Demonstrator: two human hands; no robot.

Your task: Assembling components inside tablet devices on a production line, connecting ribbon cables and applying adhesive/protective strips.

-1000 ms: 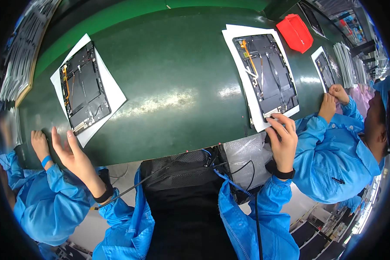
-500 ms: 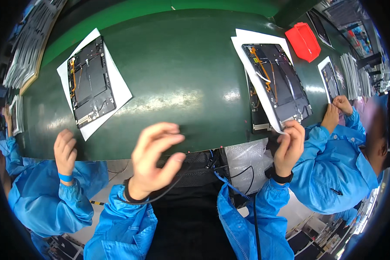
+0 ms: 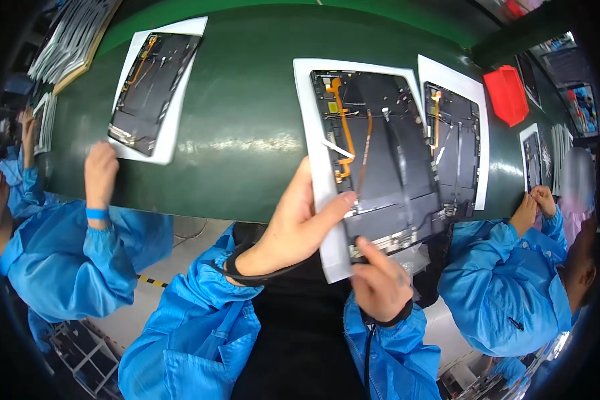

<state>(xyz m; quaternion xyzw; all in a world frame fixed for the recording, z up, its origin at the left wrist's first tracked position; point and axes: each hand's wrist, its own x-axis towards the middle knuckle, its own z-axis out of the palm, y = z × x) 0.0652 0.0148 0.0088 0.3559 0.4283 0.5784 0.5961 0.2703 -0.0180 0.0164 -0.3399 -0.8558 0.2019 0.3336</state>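
An opened tablet [image 3: 380, 153] with orange flex cables and a black inside lies on a white sheet [image 3: 309, 127], both raised off the bench in front of me. My left hand [image 3: 300, 217] grips the left side, its thumb on the tablet and its other fingers hidden beneath the sheet. At the lower edge my right hand [image 3: 380, 280] pinches the tablet and sheet, index finger on top, beside a silvery strip. A white strip [image 3: 338, 149] sticks up near the orange cable. Just behind, to the right, a second opened tablet [image 3: 459, 150] rests on its own white sheet.
On the green bench [image 3: 247, 100], another opened tablet [image 3: 155, 93] lies on white at the left, near a co-worker's hand [image 3: 101, 170]. A red bin [image 3: 506, 95] stands at the right. Another person's hands [image 3: 535, 203] touch a smaller-looking device. Stacked sheets [image 3: 73, 40] fill the far left.
The upper tablet and its sheet have been lifted from the right-hand pile and drawn toward me. My left hand, empty before, has taken hold of the left side. My view has shifted too.
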